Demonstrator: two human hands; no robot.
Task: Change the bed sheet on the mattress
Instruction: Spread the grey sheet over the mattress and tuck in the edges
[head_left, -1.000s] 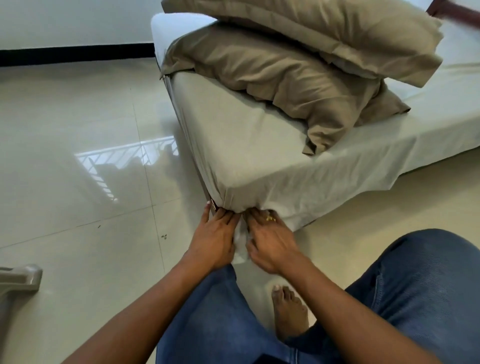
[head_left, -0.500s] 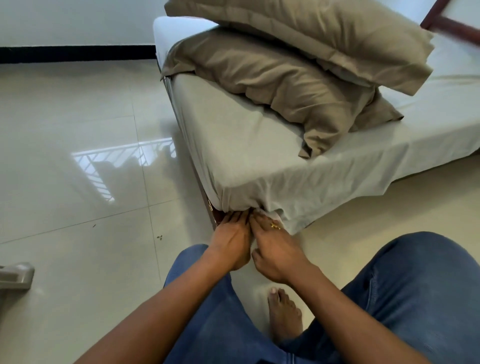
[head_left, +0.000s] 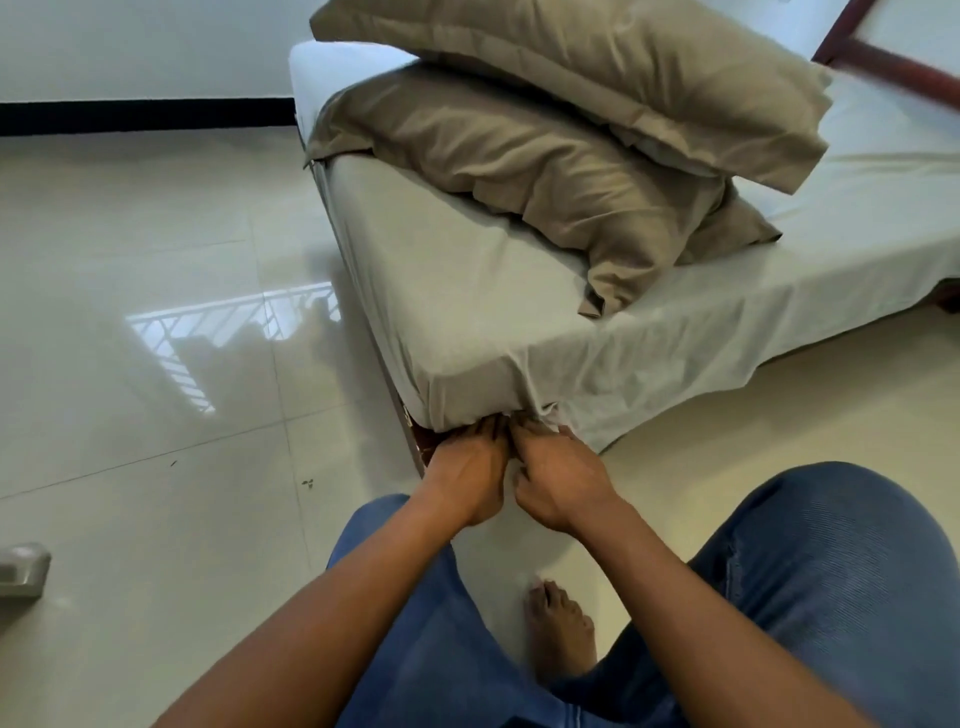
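Soft, light pale-grey cotton bed sheet (head_left: 467, 291) drapes the near corner of the mattress (head_left: 332, 65); my left hand (head_left: 467, 470) pushes straight-fingered, right hand (head_left: 563, 486) grip unclear, so I'd hold the bunched hem there.

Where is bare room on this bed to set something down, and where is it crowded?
Free: the pale grey bed sheet strip between the lower tan pillow and the near corner; the stretch right of the upper tan pillow, toward the dark wooden frame. Crowded: the corner hem, where the left hand and right hand meet.
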